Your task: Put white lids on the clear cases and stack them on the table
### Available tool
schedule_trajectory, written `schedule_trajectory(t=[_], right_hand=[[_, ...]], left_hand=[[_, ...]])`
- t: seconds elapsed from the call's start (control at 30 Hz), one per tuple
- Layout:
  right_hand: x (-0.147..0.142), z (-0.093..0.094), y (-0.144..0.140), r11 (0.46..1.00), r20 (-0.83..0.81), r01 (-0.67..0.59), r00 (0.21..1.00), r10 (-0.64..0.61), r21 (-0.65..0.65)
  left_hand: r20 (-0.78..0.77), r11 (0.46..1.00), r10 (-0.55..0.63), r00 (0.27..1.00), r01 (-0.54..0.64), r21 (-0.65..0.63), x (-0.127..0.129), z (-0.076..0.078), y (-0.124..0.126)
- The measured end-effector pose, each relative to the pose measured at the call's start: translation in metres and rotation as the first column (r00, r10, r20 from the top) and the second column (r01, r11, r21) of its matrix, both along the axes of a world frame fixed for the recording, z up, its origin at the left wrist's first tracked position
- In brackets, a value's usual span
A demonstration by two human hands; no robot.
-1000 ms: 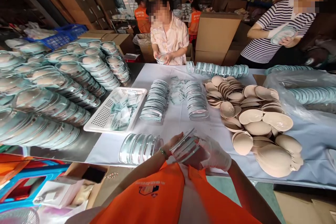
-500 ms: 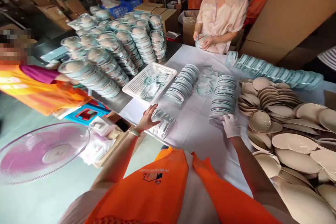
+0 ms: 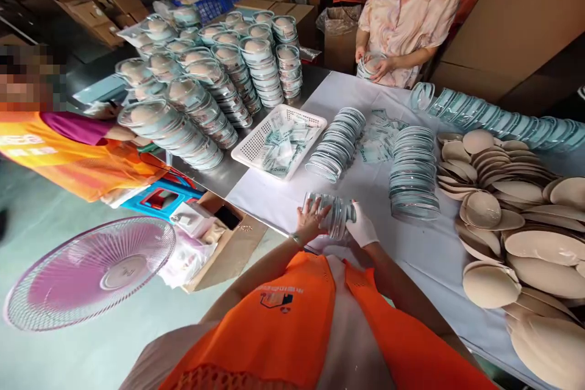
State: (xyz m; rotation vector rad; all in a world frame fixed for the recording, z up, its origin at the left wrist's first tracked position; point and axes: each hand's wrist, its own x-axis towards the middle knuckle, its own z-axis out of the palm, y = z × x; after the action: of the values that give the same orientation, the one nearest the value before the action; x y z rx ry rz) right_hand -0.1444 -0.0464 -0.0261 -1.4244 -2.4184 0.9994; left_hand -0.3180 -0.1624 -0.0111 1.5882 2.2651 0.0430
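Observation:
A short stack of round clear plastic lids [image 3: 337, 214] lies on its side near the front edge of the white-covered table. My left hand [image 3: 311, 219], bare with a band at the wrist, holds the stack's left end with its fingers spread over it. Against the right end presses my right hand [image 3: 363, 228], in a white glove. Beyond my hands stands a leaning row of similar lids [image 3: 336, 143], and another row [image 3: 414, 173] sits farther right. Loose printed packets [image 3: 377, 137] lie between these two rows.
A white perforated basket [image 3: 247, 149] of printed packets stands at the left. Behind it are towers of clear packages [image 3: 196, 116]. Beige curved pads [image 3: 525, 247] pile up on the right. A pink fan [image 3: 91, 274] is at lower left. Co-workers stand across the table and at left.
My right hand has left the right-hand row and moved left to the short stack. My left hand has closed on that stack from the other end. The view has shifted slightly.

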Motion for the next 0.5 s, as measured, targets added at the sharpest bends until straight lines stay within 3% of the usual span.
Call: schedule_trajectory(t=[0.13,0.23,0.37,0.43,0.5], right_hand=[[0.037,0.005,0.012,0.990,0.019,0.141,0.990,-0.141,-0.015],[0.057,0.004,0.013,0.956,-0.076,0.290,0.953,-0.292,-0.034],[0.096,0.012,0.006,0.873,-0.186,0.485,0.855,-0.485,-0.048],[0.113,0.028,-0.007,0.827,-0.327,0.546,0.763,-0.558,-0.137],[0.117,0.054,-0.025,0.810,-0.456,0.528,0.673,-0.583,-0.256]], left_hand=[[0.018,0.997,-0.077,0.997,0.077,0.032,0.019,-0.002,0.012],[0.018,0.987,-0.157,0.987,0.156,0.046,0.010,0.002,0.017],[0.031,0.980,-0.191,0.981,0.188,0.067,-0.005,0.010,0.018],[0.146,0.972,-0.180,0.973,0.153,0.179,-0.004,0.016,0.019],[0.447,0.944,-0.185,0.875,0.033,0.327,0.005,0.026,0.023]])
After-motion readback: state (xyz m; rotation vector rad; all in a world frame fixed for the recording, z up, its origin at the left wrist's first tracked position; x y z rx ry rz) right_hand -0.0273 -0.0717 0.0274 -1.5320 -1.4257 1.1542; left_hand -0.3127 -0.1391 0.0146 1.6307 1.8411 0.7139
